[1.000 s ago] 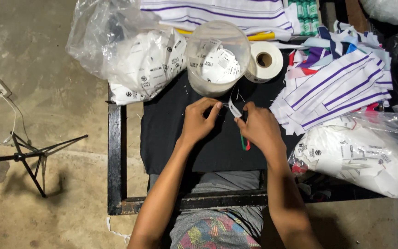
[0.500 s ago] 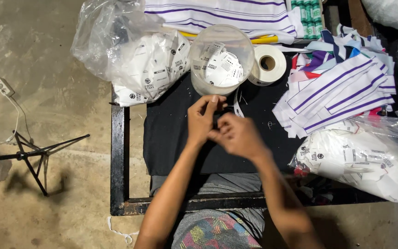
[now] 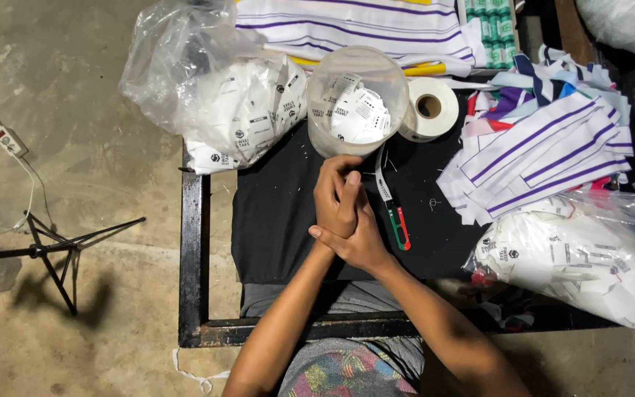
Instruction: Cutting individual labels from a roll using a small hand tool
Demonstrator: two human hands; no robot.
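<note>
My left hand [image 3: 334,192] and my right hand [image 3: 358,241] are pressed together over a black cloth [image 3: 277,220], the right one wrapped around the base of the left. Both have their fingers closed, and I see nothing held in either. A narrow white label strip [image 3: 382,182] lies just right of my left hand. Small red and green snips [image 3: 400,225] rest on the cloth beside my right hand, apart from it. A clear round tub [image 3: 356,99] with white labels inside stands just beyond my hands.
A white tape roll [image 3: 430,107] sits right of the tub. Clear bags of white labels lie at back left [image 3: 218,103] and front right [image 3: 575,257]. Striped purple and white fabric pieces [image 3: 545,151] pile up on the right. A black metal frame [image 3: 191,257] edges the table; a stand [image 3: 53,246] is on the floor.
My right hand has put down the snips, which now lie on the cloth. Both hands drew together and clasped.
</note>
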